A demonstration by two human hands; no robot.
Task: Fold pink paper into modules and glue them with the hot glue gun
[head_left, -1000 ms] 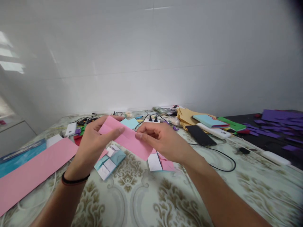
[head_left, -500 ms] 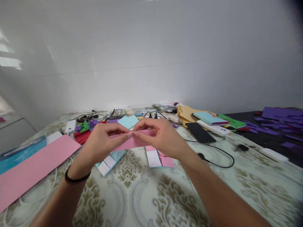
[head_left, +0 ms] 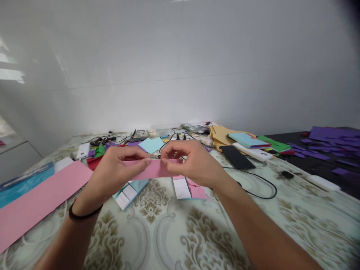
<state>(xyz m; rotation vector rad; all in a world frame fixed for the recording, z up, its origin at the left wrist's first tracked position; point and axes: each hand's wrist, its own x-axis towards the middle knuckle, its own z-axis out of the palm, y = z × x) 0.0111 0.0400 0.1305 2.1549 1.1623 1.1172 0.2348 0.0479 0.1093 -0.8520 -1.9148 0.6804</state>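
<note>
A strip of pink paper (head_left: pixel 154 169) is held up above the table between my two hands. My left hand (head_left: pixel 119 165) pinches its upper edge left of the middle, thumb in front and fingers behind. My right hand (head_left: pixel 191 161) pinches the same edge a little further right, with a small gap between the thumbs. Below the left hand lies a folded blue-and-white paper piece (head_left: pixel 128 195). Under the right hand is a folded pink-and-white paper piece (head_left: pixel 182 188). The fingertips behind the strip are partly hidden.
A long pink sheet (head_left: pixel 47 198) lies at the left over a blue packet (head_left: pixel 28 183). Light blue squares (head_left: pixel 152 144) lie behind my hands. To the right are a black phone (head_left: pixel 236 156), a cable, stacked coloured paper (head_left: pixel 249 140) and purple pieces (head_left: pixel 334 135) on a dark surface.
My hands have moved apart along the strip's top edge; the thumbs met near the middle before. The left hand has shifted slightly left, and more of the strip shows between them.
</note>
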